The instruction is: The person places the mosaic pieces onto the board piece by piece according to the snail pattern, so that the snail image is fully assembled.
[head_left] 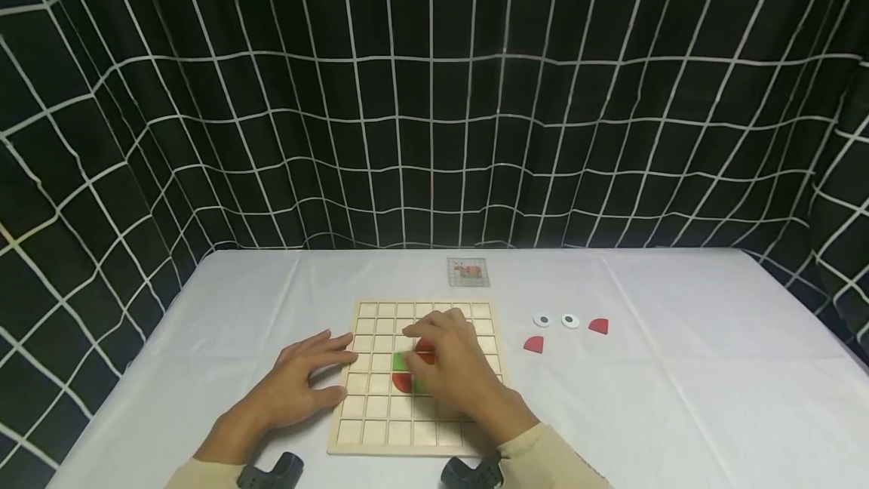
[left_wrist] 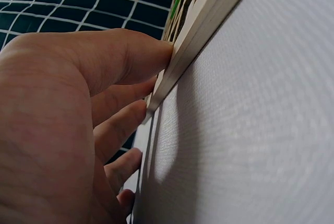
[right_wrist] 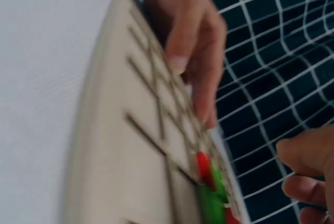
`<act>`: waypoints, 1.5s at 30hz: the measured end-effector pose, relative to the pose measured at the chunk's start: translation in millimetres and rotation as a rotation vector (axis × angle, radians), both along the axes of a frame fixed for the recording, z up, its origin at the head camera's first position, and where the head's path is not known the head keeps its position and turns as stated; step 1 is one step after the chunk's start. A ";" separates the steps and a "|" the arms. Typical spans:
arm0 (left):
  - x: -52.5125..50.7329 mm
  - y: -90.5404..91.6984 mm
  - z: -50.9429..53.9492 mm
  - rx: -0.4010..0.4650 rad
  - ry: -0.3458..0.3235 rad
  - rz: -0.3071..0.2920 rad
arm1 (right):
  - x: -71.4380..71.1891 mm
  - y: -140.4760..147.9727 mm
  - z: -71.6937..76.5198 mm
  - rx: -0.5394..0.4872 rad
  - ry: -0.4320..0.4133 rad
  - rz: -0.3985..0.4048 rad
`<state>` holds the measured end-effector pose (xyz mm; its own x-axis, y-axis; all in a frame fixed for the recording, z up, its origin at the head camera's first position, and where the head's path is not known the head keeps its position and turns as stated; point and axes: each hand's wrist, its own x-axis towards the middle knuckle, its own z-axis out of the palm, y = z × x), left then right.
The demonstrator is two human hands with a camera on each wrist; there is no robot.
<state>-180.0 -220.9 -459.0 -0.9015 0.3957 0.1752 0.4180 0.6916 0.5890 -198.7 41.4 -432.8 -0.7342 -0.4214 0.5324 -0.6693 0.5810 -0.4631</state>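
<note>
A pale wooden grid board [head_left: 349, 429] lies on the table, with several red and green tiles set in its middle squares. Among them are a green tile [head_left: 400, 361] and a red rounded tile [head_left: 402, 382]; others are partly covered by my right hand [head_left: 456, 364]. That hand hovers over the tiles, thumb and fingers apart, and no piece shows between them. My left hand [head_left: 292, 387] rests along the board's left edge with fingers spread. In the left wrist view, the thumb [left_wrist: 135, 54] touches the board's rim.
To the right of the board lie two white discs with dark centres, one disc [head_left: 541, 320] beside the other [head_left: 570, 321]. Two red quarter-circle tiles, a nearer one [head_left: 534, 344] and a farther one [head_left: 599, 326], lie near them. Behind the board is a small clear patterned card [head_left: 468, 272].
</note>
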 end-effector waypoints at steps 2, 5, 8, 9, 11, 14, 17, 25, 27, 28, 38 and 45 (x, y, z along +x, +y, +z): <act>-0.3 -0.3 0.0 0.006 0.014 -0.007 | -0.7 4.0 8.6 -0.012 -0.006 -0.006; -0.3 -0.8 0.2 0.015 0.025 -0.014 | -1.1 11.7 20.7 -0.014 0.006 -0.008; -0.4 -1.1 0.3 0.021 0.027 -0.017 | -1.4 20.4 32.4 -0.018 0.019 -0.014; -0.5 -1.2 0.2 0.020 0.024 -0.015 | -1.4 23.3 36.4 -0.019 0.026 -0.017; -1.1 -0.8 -0.1 0.020 0.016 -0.010 | -1.4 29.6 43.9 -0.023 0.040 -0.033; -2.2 -0.3 -0.8 0.016 0.009 -0.002 | -0.8 40.0 53.8 -0.024 0.067 -0.064; -2.9 0.1 -1.1 0.018 0.012 0.001 | -0.5 51.0 61.1 -0.025 0.098 -0.077; -2.1 0.1 1.0 0.028 0.029 -0.019 | -3.3 82.9 69.0 -0.062 0.187 -0.087; -1.7 0.3 1.6 0.031 0.030 -0.019 | -4.6 90.9 68.8 -0.070 0.194 -0.099; -1.6 0.3 1.8 0.033 0.029 -0.020 | -5.1 94.7 68.6 -0.072 0.194 -0.109; -3.2 -0.9 -1.3 0.023 0.034 -0.010 | -7.4 130.5 62.6 -0.074 0.164 -0.211; -3.3 -1.2 -1.9 0.024 0.034 -0.010 | -15.7 160.1 54.7 -0.078 0.175 -0.252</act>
<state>-183.2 -222.1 -460.9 -0.8910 0.3998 0.2150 0.4447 0.6734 0.5905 -214.4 201.5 -378.1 -0.7050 -0.1905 0.6832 -0.5819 0.7060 -0.4037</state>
